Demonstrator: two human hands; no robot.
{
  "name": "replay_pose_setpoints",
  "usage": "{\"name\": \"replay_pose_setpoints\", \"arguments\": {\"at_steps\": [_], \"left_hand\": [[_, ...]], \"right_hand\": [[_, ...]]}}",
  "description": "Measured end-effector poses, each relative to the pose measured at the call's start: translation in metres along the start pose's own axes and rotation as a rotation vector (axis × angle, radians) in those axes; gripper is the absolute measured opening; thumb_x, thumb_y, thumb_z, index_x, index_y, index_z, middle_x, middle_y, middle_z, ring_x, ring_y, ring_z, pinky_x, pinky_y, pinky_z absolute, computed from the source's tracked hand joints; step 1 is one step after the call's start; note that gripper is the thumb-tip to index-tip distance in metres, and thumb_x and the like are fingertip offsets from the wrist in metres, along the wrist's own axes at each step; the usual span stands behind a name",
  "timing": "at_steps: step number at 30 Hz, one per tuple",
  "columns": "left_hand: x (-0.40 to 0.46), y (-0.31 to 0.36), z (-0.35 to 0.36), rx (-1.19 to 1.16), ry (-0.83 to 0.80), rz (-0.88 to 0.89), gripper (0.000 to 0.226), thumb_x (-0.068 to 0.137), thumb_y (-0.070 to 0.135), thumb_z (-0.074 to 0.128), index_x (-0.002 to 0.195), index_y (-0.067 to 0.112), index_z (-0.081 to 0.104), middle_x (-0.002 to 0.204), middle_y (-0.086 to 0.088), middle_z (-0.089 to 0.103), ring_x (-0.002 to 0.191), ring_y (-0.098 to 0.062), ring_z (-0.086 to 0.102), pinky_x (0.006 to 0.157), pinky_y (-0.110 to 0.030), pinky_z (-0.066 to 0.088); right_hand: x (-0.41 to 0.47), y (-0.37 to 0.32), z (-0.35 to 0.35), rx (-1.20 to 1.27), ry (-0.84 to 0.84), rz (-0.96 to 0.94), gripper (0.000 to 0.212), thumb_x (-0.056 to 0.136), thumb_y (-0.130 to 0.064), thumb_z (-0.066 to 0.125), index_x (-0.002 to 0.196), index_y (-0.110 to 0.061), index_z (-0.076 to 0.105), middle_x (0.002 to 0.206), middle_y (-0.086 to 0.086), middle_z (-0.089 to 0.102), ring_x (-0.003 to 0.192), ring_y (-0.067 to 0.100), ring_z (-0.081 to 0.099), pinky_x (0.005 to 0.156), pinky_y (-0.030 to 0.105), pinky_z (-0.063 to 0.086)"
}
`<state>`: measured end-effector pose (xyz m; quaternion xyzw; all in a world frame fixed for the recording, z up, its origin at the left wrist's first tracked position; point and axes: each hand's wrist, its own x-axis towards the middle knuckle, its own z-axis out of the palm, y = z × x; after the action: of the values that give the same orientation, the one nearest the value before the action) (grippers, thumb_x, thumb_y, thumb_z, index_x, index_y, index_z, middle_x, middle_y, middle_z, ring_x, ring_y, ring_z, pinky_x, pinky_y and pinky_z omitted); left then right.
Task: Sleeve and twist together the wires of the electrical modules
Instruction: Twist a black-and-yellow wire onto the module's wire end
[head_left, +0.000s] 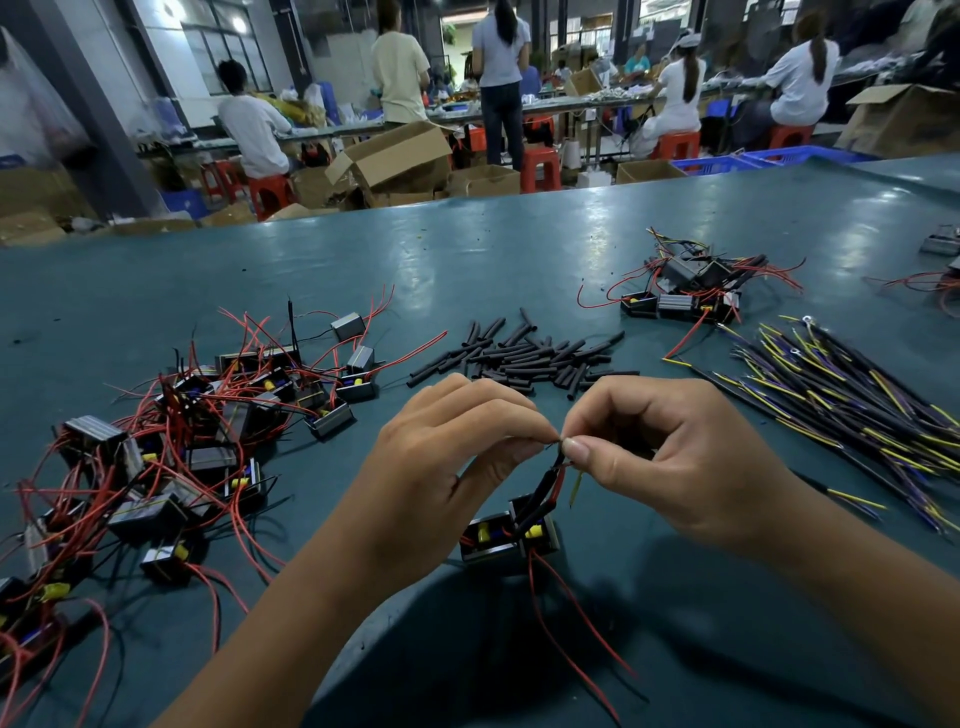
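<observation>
Open table edge (519, 200) — beyond sleeves (524, 358)

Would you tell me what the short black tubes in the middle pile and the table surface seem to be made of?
Black tubes: probably matte plastic sleeving, heat-shrink by the look; dull, flattened, slightly bent. Table surface: smooth teal sheet, maybe vinyl or rubber; it reflects the lights glossily.

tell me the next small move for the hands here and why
Probably roll the pinched wire ends between the fingertips to twist them. Both the left hand and right hand pinch the wire tips together above the two modules, and a black sleeve already sits lower on the leads, so the twist looks like what remains.
</observation>
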<state>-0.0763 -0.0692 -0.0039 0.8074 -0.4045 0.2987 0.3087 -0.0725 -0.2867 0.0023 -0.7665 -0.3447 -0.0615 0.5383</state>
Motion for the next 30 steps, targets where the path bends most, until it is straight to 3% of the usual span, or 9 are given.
{"name": "replay_pose_setpoints", "arguments": {"at_steps": [3,10,15,24,30], "left_hand": [[0.0,0.002,0.0,0.013,0.003,-0.008,0.019,0.1,0.017,0.057,0.098,0.007,0.072,0.099,0.005,0.066,0.089,-0.023,0.062,0.075,-0.044,0.05],[0.0,0.011,0.004,0.192,0.012,0.065,0.024,0.103,0.015,0.049,0.099,0.004,0.069,0.099,-0.005,0.064,0.084,-0.028,0.061,0.069,-0.046,0.049],[-0.002,0.008,0.003,0.191,0.099,0.09,0.007,0.1,0.016,0.059,0.107,0.015,0.058,0.106,0.002,0.057,0.088,-0.025,0.061,0.073,-0.043,0.049],[-0.003,0.007,0.0,0.292,0.168,0.12,0.012,0.094,0.018,0.072,0.093,0.008,0.078,0.083,-0.006,0.062,0.068,-0.025,0.056,0.06,-0.039,0.045],[-0.004,0.009,0.0,0.33,0.165,0.151,0.007,0.097,0.017,0.068,0.097,0.013,0.073,0.082,-0.006,0.061,0.066,-0.026,0.054,0.058,-0.039,0.044]], "right_hand": [[-0.001,-0.001,0.0,-0.006,-0.005,-0.002,0.007,0.085,-0.018,0.069,0.078,-0.02,0.068,0.062,-0.009,0.057,0.054,0.001,0.044,0.052,0.015,0.037],[-0.002,-0.002,-0.002,0.011,-0.054,-0.023,0.007,0.087,-0.026,0.069,0.083,-0.02,0.067,0.069,0.008,0.058,0.055,0.022,0.046,0.051,0.029,0.039],[-0.001,0.001,-0.003,0.04,-0.037,-0.01,0.006,0.087,-0.021,0.069,0.082,-0.019,0.067,0.066,0.0,0.058,0.055,0.007,0.044,0.053,0.019,0.039],[-0.001,0.0,-0.002,0.064,-0.019,0.014,0.006,0.086,-0.019,0.069,0.08,-0.016,0.067,0.064,-0.004,0.057,0.055,0.004,0.044,0.053,0.017,0.038],[-0.002,0.0,-0.002,0.055,-0.031,0.009,0.007,0.086,-0.018,0.069,0.08,-0.016,0.067,0.064,-0.003,0.056,0.055,0.003,0.043,0.053,0.017,0.038]]}}
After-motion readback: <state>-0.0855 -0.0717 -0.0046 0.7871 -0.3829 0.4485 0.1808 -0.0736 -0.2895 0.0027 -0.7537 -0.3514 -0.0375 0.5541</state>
